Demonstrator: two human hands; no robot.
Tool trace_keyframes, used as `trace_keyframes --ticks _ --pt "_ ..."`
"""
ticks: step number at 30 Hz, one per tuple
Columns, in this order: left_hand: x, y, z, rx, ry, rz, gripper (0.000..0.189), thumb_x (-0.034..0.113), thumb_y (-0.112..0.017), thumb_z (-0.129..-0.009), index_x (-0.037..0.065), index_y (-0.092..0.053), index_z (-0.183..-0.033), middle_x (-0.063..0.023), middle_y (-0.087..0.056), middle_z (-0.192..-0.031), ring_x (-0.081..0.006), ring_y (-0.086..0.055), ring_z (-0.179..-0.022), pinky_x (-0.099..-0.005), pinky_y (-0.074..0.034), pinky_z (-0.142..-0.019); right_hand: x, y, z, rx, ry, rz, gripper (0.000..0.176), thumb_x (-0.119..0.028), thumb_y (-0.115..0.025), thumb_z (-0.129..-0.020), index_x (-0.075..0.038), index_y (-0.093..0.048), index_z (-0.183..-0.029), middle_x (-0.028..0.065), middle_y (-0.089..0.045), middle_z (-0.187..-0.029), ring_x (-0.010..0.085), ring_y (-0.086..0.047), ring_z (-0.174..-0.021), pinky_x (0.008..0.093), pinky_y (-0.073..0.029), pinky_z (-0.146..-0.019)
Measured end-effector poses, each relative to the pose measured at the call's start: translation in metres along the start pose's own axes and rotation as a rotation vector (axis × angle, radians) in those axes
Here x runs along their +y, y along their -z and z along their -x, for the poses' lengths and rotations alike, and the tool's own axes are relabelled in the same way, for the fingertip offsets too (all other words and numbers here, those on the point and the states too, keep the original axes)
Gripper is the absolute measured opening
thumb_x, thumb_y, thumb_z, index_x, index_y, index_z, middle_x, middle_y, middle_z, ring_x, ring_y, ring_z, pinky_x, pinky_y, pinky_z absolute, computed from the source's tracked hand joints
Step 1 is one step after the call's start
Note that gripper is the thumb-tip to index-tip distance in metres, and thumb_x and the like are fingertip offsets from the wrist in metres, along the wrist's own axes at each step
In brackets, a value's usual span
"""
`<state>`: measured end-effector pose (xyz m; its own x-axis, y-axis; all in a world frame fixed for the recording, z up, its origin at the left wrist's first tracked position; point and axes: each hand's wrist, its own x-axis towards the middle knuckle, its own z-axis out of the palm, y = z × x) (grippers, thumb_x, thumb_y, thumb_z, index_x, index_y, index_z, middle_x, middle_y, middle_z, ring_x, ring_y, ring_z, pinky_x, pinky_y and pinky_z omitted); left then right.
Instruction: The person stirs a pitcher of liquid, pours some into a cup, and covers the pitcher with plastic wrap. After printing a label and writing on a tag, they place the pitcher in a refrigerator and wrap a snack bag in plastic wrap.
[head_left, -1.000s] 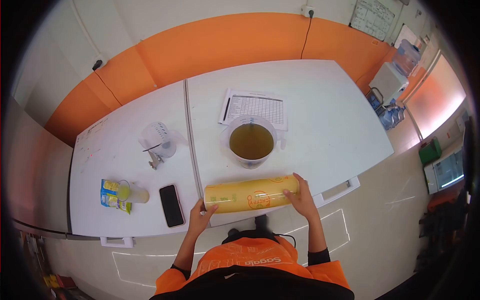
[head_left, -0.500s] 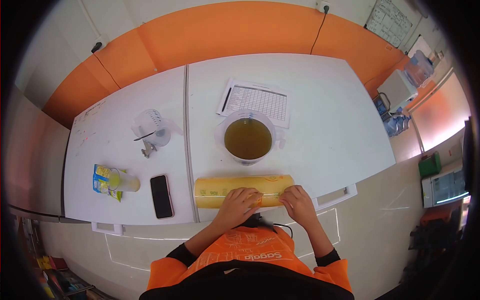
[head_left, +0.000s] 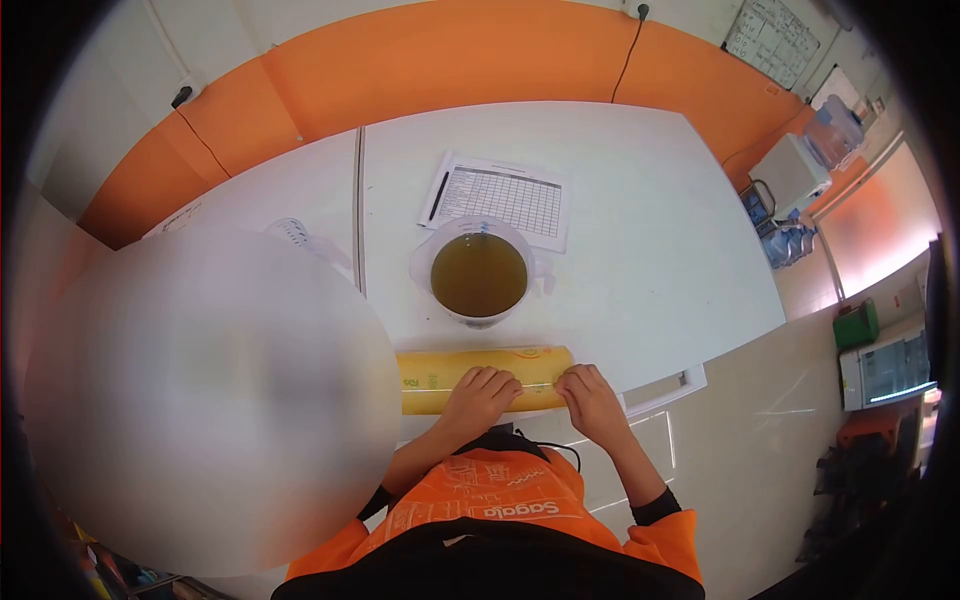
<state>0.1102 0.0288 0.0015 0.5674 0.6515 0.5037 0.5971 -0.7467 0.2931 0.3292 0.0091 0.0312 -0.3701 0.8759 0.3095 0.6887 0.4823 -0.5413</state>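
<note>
Roll (head_left: 530,370), left end lost behind blur, lies along worktop's (head_left: 650,240) near edge, likely for two-handed reach; green print illegible. Left hand (head_left: 480,400): fingers bunched on roll, cannot tell if pinching. Beyond roll: jug (head_left: 480,226), gridded sheet (head_left: 508,198). Shirt (head_left: 500,485), nearside of roll: seemingly "Sagala". Right hand (head_left: 592,402): fingers together at roll's right end, pinch unclear.

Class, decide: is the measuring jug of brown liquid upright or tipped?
Upright: the measuring jug stands mouth up, brown liquid held inside.
</note>
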Motion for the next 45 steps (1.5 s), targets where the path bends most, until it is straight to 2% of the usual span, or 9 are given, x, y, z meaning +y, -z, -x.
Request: trace_keyframes --ticks 5,11,17,23,29,32,34,37,45 --pt "0.010 0.002 0.000 -0.009 0.091 0.073 0.012 0.014 -0.059 -0.080 0.006 -0.052 -0.085 -0.0037 -0.053 -0.082 -0.0200 -0.053 -0.079 -0.0312 -0.043 -0.071 0.005 -0.003 0.008 -0.045 -0.171 -0.219 0.013 -0.007 -0.057 -0.082 -0.002 -0.048 -0.089 0.0115 -0.053 -0.087 0.0301 -0.051 -0.079 0.0376 -0.042 -0.071" --pt "0.029 0.009 0.003 -0.114 0.339 0.229 0.013 0.014 -0.059 -0.082 0.006 -0.050 -0.087 -0.0051 -0.052 -0.082 -0.0222 -0.054 -0.076 -0.0327 -0.045 -0.069 -0.012 0.001 -0.008 -0.133 0.112 -0.007 0.009 -0.011 -0.060 -0.080 -0.003 -0.055 -0.083 0.0088 -0.056 -0.077 0.0280 -0.052 -0.073 0.0362 -0.041 -0.066" --pt "0.035 0.013 0.023 -0.023 0.248 0.076 0.016 0.013 -0.062 -0.080 0.006 -0.053 -0.091 -0.0064 -0.053 -0.084 -0.0238 -0.054 -0.075 -0.0328 -0.046 -0.065 -0.005 0.002 -0.015 -0.146 -0.020 -0.227 0.008 -0.010 -0.059 -0.080 -0.002 -0.057 -0.079 0.0104 -0.057 -0.071 0.0290 -0.053 -0.068 0.0373 -0.043 -0.064" --pt "0.028 0.031 0.038 0.019 0.357 0.003 0.012 0.015 -0.061 -0.080 0.006 -0.054 -0.083 -0.0073 -0.056 -0.080 -0.0247 -0.055 -0.078 -0.0354 -0.045 -0.065 -0.009 0.006 -0.019 -0.138 -0.084 -0.298 0.008 -0.008 -0.059 -0.082 -0.001 -0.058 -0.082 0.0135 -0.059 -0.077 0.0309 -0.056 -0.072 0.0364 -0.045 -0.069" --pt "0.039 0.039 0.033 -0.145 0.883 0.092 0.011 0.020 -0.052 -0.087 0.009 -0.053 -0.087 -0.0135 -0.059 -0.073 -0.0331 -0.059 -0.069 -0.0420 -0.045 -0.063 -0.016 0.009 -0.024 -0.142 -0.138 -0.352 0.012 -0.014 -0.052 -0.086 -0.003 -0.056 -0.089 0.0151 -0.059 -0.084 0.0341 -0.057 -0.078 0.0390 -0.047 -0.069" --pt "0.032 0.034 0.050 -0.014 0.640 0.229 0.014 0.019 -0.047 -0.091 0.005 -0.050 -0.090 -0.0167 -0.057 -0.073 -0.0343 -0.057 -0.067 -0.0423 -0.043 -0.059 -0.013 0.001 -0.020 -0.075 -0.121 -0.451 0.010 -0.013 -0.050 -0.087 -0.004 -0.052 -0.090 0.0164 -0.057 -0.077 0.0367 -0.056 -0.073 0.0402 -0.044 -0.066" --pt "0.028 0.048 0.058 -0.294 0.608 0.313 0.018 0.022 -0.048 -0.091 0.003 -0.047 -0.089 -0.0176 -0.054 -0.071 -0.0327 -0.057 -0.065 -0.0406 -0.043 -0.058 -0.018 0.009 -0.019 -0.122 -0.167 -0.485 0.011 -0.014 -0.048 -0.089 -0.003 -0.049 -0.089 0.0170 -0.056 -0.071 0.0341 -0.055 -0.067 0.0382 -0.042 -0.062" --pt "0.027 0.049 0.062 -0.410 0.640 0.340 0.019 0.022 -0.048 -0.091 0.003 -0.046 -0.089 -0.0172 -0.053 -0.070 -0.0320 -0.055 -0.064 -0.0401 -0.042 -0.058 -0.010 0.004 -0.015 -0.147 -0.174 -0.542 0.010 -0.011 -0.045 -0.091 -0.002 -0.048 -0.092 0.0143 -0.060 -0.081 0.0289 -0.057 -0.072 0.0374 -0.043 -0.065" --pt "0.024 0.040 0.088 -0.185 0.747 0.308 0.022 0.023 -0.048 -0.091 0.002 -0.045 -0.089 -0.0162 -0.051 -0.070 -0.0302 -0.052 -0.061 -0.0388 -0.041 -0.058 -0.014 0.011 -0.014 -0.081 -0.236 -0.545 0.012 -0.013 -0.047 -0.092 -0.002 -0.049 -0.090 0.0122 -0.055 -0.071 0.0221 -0.051 -0.061 0.0336 -0.041 -0.060"
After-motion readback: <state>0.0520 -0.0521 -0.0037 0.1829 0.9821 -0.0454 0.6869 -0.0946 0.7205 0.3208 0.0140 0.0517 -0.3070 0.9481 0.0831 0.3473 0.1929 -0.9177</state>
